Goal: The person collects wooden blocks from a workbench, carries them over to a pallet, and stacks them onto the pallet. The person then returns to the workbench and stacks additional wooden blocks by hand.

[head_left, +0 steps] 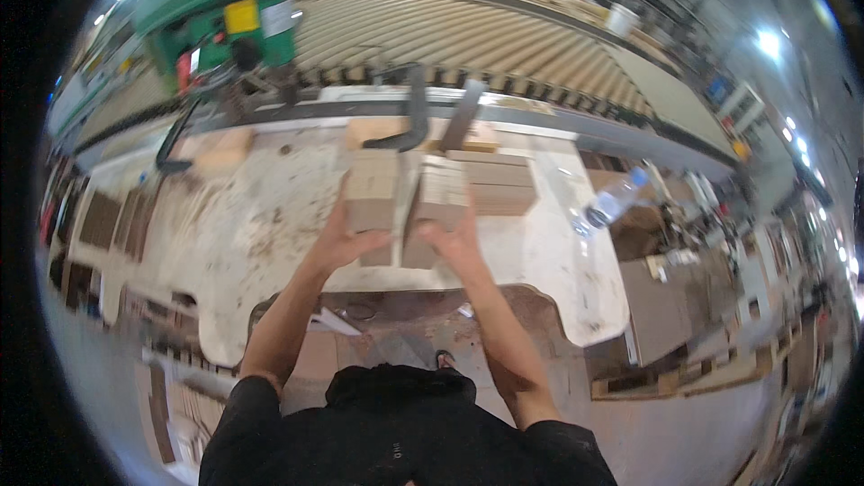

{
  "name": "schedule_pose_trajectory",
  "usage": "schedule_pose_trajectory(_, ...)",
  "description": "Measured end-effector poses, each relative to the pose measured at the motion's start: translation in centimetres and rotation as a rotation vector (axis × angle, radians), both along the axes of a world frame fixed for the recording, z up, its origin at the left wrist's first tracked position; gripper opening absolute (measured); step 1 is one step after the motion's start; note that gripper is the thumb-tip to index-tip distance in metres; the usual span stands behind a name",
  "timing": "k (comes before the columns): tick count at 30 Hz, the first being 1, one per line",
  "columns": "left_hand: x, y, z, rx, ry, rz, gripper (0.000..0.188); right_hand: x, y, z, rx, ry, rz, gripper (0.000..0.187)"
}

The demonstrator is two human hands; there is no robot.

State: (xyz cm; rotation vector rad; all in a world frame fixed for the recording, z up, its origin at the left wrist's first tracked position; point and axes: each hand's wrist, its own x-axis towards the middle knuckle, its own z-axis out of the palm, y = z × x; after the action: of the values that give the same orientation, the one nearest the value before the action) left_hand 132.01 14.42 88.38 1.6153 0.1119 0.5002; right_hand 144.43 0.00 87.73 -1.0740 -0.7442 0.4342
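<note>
In front of me, over the pale workbench (270, 216), both hands are closed around stacks of brown board pieces. My left hand (344, 241) grips the left stack (371, 191) from its outer side, with the thumb across the near face. Around the right stack (443, 187), my right hand (453, 236) does the same from the other side. A narrow gap separates the two stacks. Close beside my right hand, another stack of brown boards (493, 182) lies on the bench. Motion blur hides the exact number of pieces.
Dark clamps (416, 112) stand at the bench's far edge, with another clamp (171, 146) to the left. Behind runs a slatted roller conveyor (468, 40) beside a green machine (211, 13). A plastic bottle (614, 203) lies at the right. Board stacks (117, 220) sit left.
</note>
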Motion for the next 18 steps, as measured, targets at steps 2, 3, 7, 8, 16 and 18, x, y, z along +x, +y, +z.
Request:
schedule_pose_trajectory(2, -0.2, -0.2, 1.6, 0.034, 0.081, 0.016, 0.103, 0.0, 0.4, 0.3, 0.134, -0.191, 0.090, 0.078)
schedule_pose_trajectory(3, -0.1, 0.0, 1.4, 0.094, -0.023, 0.009, 0.105, -0.2, 0.9, 0.3, 0.069, -0.145, 0.134, 0.091)
schedule_pose_trajectory(7, -0.9, 1.1, 0.3, 0.157, -0.133, -0.015, 0.108, -0.5, 2.3, -0.7, 0.023, -0.133, 0.196, 0.101)
schedule_pose_trajectory(8, -1.1, 1.2, 0.0, 0.151, -0.126, -0.005, 0.108, -0.5, 2.5, -0.7, 0.018, -0.125, 0.207, 0.101)
schedule_pose_trajectory(16, -1.7, 1.2, -4.8, 0.192, 0.003, 0.075, 0.101, -0.6, 2.9, -3.6, -0.030, -0.196, 0.273, 0.110)
schedule_pose_trajectory(18, -1.8, 1.0, -4.7, 0.143, 0.011, 0.066, 0.102, -0.6, 2.8, -3.8, -0.035, -0.162, 0.288, 0.111)
